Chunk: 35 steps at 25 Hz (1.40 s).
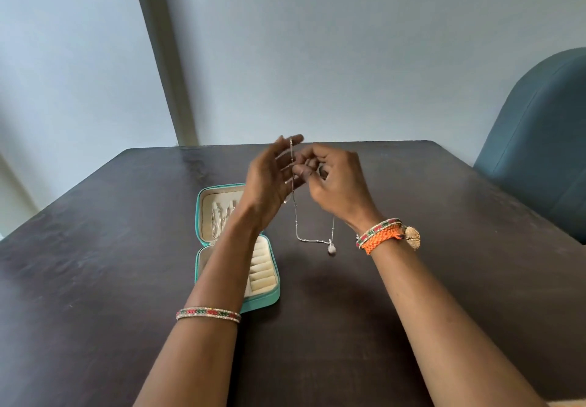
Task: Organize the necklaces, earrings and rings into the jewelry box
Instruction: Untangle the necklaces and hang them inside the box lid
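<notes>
Head view, frame centre: left hand [269, 175] and right hand [333, 181] pinch a necklace [312, 240] above the table [444, 248], beside the jewelry box [203, 213].

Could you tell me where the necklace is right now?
Mid-frame in the head view, the necklace hangs from both hands above the table, right of the open box.

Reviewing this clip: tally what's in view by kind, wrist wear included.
Jewelry box, open, teal: 1
Silver necklace with pendant, held up by both hands: 1
Beaded bangles, one per wrist: 2
Orange woven wristband, right wrist: 1
Blue chair: 1
Dark table: 1
Total: 7
</notes>
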Motion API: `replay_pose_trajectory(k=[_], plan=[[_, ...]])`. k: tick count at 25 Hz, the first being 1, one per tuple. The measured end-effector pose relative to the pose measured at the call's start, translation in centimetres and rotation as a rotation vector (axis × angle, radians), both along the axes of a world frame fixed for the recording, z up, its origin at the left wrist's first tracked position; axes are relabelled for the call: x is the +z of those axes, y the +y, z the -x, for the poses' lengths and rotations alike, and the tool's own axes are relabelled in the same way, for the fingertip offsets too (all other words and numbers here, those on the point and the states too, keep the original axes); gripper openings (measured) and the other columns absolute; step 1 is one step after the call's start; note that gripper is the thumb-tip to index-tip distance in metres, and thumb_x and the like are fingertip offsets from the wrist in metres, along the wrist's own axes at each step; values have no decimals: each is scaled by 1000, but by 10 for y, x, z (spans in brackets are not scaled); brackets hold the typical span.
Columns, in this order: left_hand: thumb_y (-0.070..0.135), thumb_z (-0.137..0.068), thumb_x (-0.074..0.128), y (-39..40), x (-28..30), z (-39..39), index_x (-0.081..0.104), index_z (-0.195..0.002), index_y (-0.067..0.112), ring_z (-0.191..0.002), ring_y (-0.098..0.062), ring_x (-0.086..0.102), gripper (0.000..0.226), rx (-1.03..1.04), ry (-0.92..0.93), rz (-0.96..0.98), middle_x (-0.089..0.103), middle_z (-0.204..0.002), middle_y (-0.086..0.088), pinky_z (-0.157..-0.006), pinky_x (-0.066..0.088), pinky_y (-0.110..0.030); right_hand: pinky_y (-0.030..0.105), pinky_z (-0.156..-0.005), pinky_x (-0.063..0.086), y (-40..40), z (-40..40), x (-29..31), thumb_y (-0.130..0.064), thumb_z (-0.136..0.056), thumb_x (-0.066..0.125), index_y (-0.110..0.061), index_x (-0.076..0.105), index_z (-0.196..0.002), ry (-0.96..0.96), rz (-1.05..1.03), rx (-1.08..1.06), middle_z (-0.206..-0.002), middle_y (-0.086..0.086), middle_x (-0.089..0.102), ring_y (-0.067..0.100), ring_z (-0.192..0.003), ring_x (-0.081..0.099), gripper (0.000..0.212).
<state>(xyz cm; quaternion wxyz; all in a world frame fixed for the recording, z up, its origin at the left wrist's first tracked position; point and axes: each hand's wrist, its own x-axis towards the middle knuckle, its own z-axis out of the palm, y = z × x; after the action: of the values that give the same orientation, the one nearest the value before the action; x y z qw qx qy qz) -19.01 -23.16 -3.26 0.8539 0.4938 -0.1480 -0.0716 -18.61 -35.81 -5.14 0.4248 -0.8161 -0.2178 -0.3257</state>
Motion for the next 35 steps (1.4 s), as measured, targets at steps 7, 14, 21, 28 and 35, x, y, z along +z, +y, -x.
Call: replay_pose_trajectory(k=[7,14,21,28,35], plan=[[47,-98,30,-9,-6,8,60,-91,24,-54,-12,45,39,-77,-22,-473,53,-72,2,-46,36,-21,37,-57,53,-10,1,-4,-26,-85,64,-22,67,-88,-66,42,-126,-71,-10,66,12,-64,63,6],[28,-96,45,-6,-7,2,53,-90,15,-42,-9,24,17,-53,21,-497,31,-60,2,-40,23,-17,36,-65,52,-11,-12,-11,-19,-92,55,-21,57,-79,163,-238,-140,-80,-3,67,14,-74,64,13],[4,-95,49,-6,-12,-3,62,-82,8,-45,-10,42,18,26,-65,-478,42,-54,1,-55,49,-22,11,-40,29,-11,-6,-5,-21,-100,43,-21,47,-82,516,-461,38,-71,-4,52,-4,-37,43,19],[21,-94,43,1,-9,-8,50,-68,19,-55,-8,55,27,3,17,-420,49,-56,7,-63,33,-26,27,-61,41,-12,-8,-7,-20,-97,49,-16,53,-83,378,-443,-121,-75,-1,55,14,-71,51,15],[18,-90,45,10,-8,-11,47,-59,13,-66,-17,60,31,40,163,178,50,-61,-2,-78,46,-29,8,-42,31,-22,1,3,-13,-87,62,-15,61,-73,445,-481,118,-47,-16,50,-1,-44,42,14]])
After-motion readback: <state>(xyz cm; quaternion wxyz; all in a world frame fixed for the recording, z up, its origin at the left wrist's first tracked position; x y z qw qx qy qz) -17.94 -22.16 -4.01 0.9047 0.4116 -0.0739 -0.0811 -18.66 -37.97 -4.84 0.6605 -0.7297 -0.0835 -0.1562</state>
